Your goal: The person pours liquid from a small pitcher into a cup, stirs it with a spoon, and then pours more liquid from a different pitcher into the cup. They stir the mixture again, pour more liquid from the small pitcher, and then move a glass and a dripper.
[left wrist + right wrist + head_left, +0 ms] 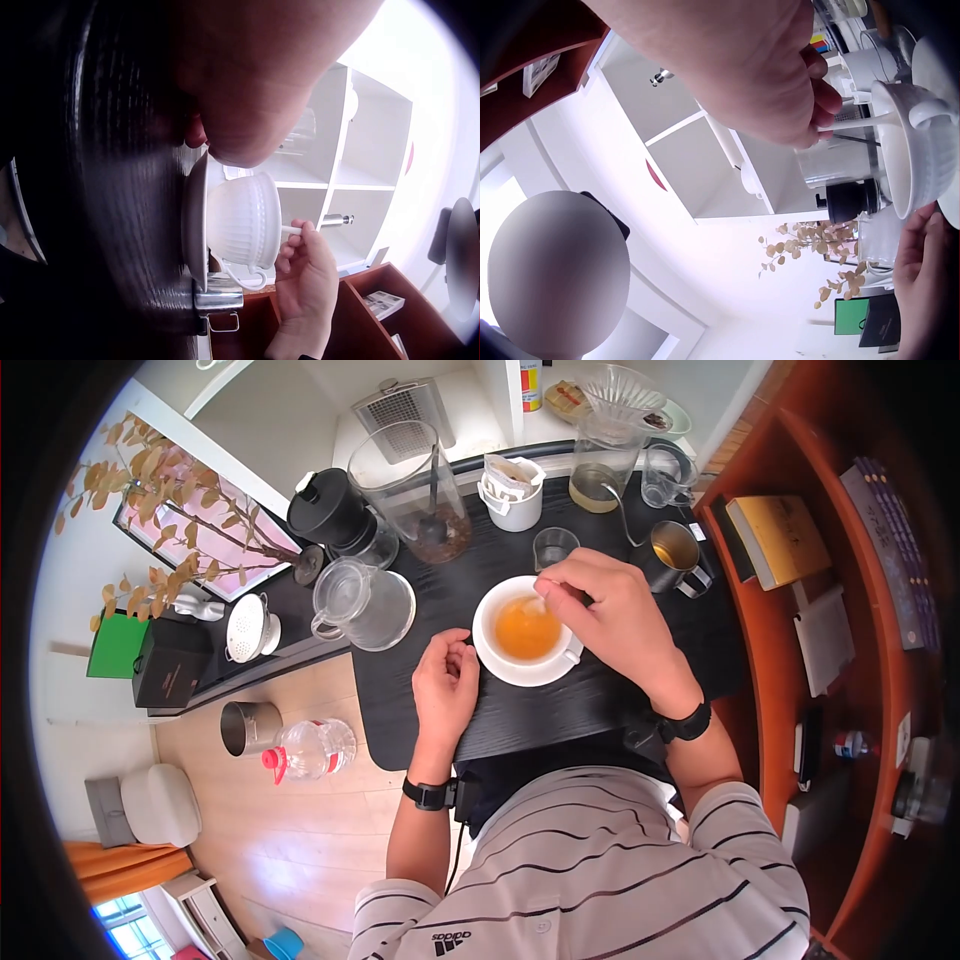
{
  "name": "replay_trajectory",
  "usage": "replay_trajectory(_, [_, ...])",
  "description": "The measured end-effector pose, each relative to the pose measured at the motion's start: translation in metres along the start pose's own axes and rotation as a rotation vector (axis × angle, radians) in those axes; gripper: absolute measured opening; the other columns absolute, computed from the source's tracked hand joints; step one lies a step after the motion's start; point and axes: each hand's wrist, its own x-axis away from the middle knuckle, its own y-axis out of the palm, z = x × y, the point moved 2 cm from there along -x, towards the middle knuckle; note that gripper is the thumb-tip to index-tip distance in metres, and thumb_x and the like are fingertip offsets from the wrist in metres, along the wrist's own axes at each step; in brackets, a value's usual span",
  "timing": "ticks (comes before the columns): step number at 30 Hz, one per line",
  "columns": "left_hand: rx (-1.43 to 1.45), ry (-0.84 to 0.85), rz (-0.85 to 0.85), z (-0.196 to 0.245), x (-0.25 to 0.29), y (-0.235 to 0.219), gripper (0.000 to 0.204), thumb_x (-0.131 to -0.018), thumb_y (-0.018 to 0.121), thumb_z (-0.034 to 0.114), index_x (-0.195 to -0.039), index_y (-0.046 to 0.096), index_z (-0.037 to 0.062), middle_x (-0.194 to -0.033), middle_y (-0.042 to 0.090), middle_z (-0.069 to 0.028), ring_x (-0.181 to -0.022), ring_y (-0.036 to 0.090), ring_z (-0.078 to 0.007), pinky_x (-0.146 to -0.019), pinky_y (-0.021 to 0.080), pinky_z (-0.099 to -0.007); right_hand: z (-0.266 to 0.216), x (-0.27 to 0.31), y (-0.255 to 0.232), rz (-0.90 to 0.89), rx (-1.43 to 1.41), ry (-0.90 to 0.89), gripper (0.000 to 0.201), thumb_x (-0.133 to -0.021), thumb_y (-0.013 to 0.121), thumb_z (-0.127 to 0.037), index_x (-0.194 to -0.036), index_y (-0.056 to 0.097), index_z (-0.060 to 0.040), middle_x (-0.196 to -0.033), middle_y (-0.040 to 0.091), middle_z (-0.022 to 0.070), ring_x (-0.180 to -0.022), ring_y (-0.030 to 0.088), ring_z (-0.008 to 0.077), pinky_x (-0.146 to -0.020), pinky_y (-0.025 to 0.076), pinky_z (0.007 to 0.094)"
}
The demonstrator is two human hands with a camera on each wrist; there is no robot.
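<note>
Stirring, I reckon: right hand [622, 618] pinches the spoon [861, 123] in the cup [241, 219], left hand [446, 685] loose by the saucer [195, 225]. Next calls for a drip-free lift.

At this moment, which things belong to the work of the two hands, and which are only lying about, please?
In the work:
- right hand, pinching a white utensil
- white cup with amber liquid
- saucer under it
- left hand, near the saucer

Seemingly just lying about:
- water bottle on the floor
- white colander
- yellow book on the shelf
</note>
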Motion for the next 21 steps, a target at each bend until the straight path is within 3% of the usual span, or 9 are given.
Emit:
replay_trajectory(3, [-0.004,0.001,0.0,0.0029,-0.0002,-0.0004,0.019,-0.102,0.068,0.003,-0.12,0.071,0.0006,-0.09,0.07,0.0,-0.077,0.061,-0.0057,-0.069,0.051,-0.0218,-0.0014,0.0009,0.0003,-0.123,-0.107,0.005,0.014,-0.098,0.074,-0.013,-0.099,0.076,0.0004,-0.081,0.067,0.0127,-0.07,0.067,0.028,-0.065,0.052,0.0372])
replay_trajectory(7, [0.022,-0.001,-0.006,0.0004,-0.0005,0.0005,0.019,-0.101,0.068,0.002,-0.12,0.071,0.0006,-0.09,0.069,0.0002,-0.077,0.061,-0.0056,-0.069,0.05,-0.0215,-0.0007,0.0002,0.0043,-0.068,-0.13,-0.032,0.014,-0.098,0.074,-0.013,-0.098,0.076,0.0004,-0.081,0.066,0.0128,-0.07,0.067,0.0295,-0.065,0.052,0.0378])
replay_trajectory(9, [0.012,-0.001,-0.003,0.0003,0.0001,0.0001,0.019,-0.101,0.068,0.002,-0.12,0.071,0.0005,-0.09,0.069,0.0001,-0.077,0.061,-0.0055,-0.069,0.05,-0.0214,0.0027,-0.0001,0.0017,0.02,0.048,-0.073,0.011,-0.098,0.074,-0.008,-0.104,0.078,0.0001,-0.086,0.069,0.0091,-0.07,0.063,0.0183,-0.063,0.048,0.0308])
replay_trajectory(10, [0.003,0.001,-0.003,0.0003,0.0001,-0.0002,0.019,-0.101,0.068,0.002,-0.12,0.071,0.0004,-0.09,0.069,0.0,-0.077,0.061,-0.0054,-0.069,0.05,-0.0214,0.0023,0.0002,0.0013,0.017,0.046,-0.075,0.011,-0.098,0.074,-0.008,-0.104,0.078,0.0001,-0.086,0.069,0.0091,-0.07,0.063,0.0183,-0.063,0.048,0.0308])
replay_trajectory(12, [-0.003,0.003,-0.003,0.0016,-0.0002,-0.0007,0.019,-0.101,0.068,0.002,-0.12,0.071,0.0002,-0.09,0.069,-0.0001,-0.077,0.061,-0.0053,-0.069,0.05,-0.0214,0.002,0.0015,0.0017,-0.112,-0.034,0.004,0.014,-0.098,0.073,-0.013,-0.098,0.076,0.0001,-0.08,0.066,0.0133,-0.07,0.066,0.0314,-0.065,0.051,0.0381])
replay_trajectory(16, [0.021,-0.005,-0.01,0.0017,-0.0002,0.0002,0.019,-0.101,0.068,0.002,-0.12,0.071,0.0002,-0.09,0.07,-0.0004,-0.077,0.061,-0.0055,-0.069,0.05,-0.0214,-0.0019,0.0001,0.0038,-0.076,-0.094,-0.041,0.014,-0.098,0.073,-0.013,-0.097,0.075,0.0004,-0.079,0.065,0.0133,-0.069,0.066,0.0312,-0.065,0.051,0.0383])
replay_trajectory(18, [0.013,0.0,-0.008,0.0004,-0.0001,0.0003,0.019,-0.101,0.068,0.002,-0.12,0.071,0.0001,-0.09,0.07,-0.0005,-0.077,0.061,-0.0056,-0.07,0.05,-0.0215,-0.0003,-0.0012,0.0017,0.055,0.015,-0.058,0.014,-0.098,0.073,-0.013,-0.097,0.076,0.0005,-0.079,0.065,0.0132,-0.07,0.066,0.0311,-0.065,0.051,0.0383])
replay_trajectory(21, [0.0,0.004,-0.004,0.0017,-0.0003,-0.0006,0.019,-0.101,0.068,0.002,-0.12,0.071,0.0001,-0.09,0.07,-0.0004,-0.078,0.061,-0.0058,-0.07,0.051,-0.0215,0.0016,0.0013,0.0,-0.081,-0.043,0.049,0.014,-0.098,0.074,-0.014,-0.098,0.076,0.0005,-0.078,0.065,0.0132,-0.07,0.066,0.0303,-0.065,0.051,0.0376])
